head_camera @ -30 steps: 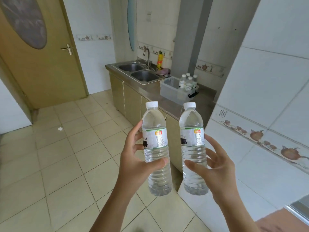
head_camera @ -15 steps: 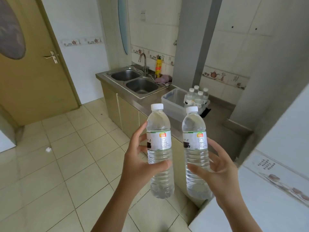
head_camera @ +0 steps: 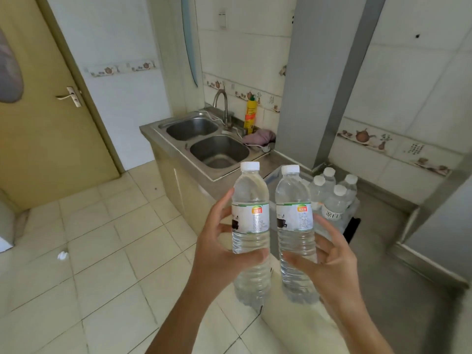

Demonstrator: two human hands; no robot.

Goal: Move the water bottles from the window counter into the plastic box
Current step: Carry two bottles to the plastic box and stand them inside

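Observation:
My left hand (head_camera: 217,249) grips a clear water bottle (head_camera: 250,226) with a white cap, held upright. My right hand (head_camera: 334,267) grips a second, matching water bottle (head_camera: 295,226) beside it, also upright. Behind them on the steel counter stands the translucent plastic box (head_camera: 272,176), mostly hidden by the two bottles. Several capped water bottles (head_camera: 334,198) stand in its right part.
A steel double sink (head_camera: 219,150) with a tap sits at the counter's far end, with a yellow spray can (head_camera: 249,114) and a pink cloth (head_camera: 259,137) beside it. A grey column (head_camera: 316,80) rises behind the box. A wooden door (head_camera: 46,118) is left; tiled floor (head_camera: 102,251) below.
The view has moved closer to the counter and turned right; the box and its bottles now sit directly behind the two held bottles. Both hands keep the same grip.

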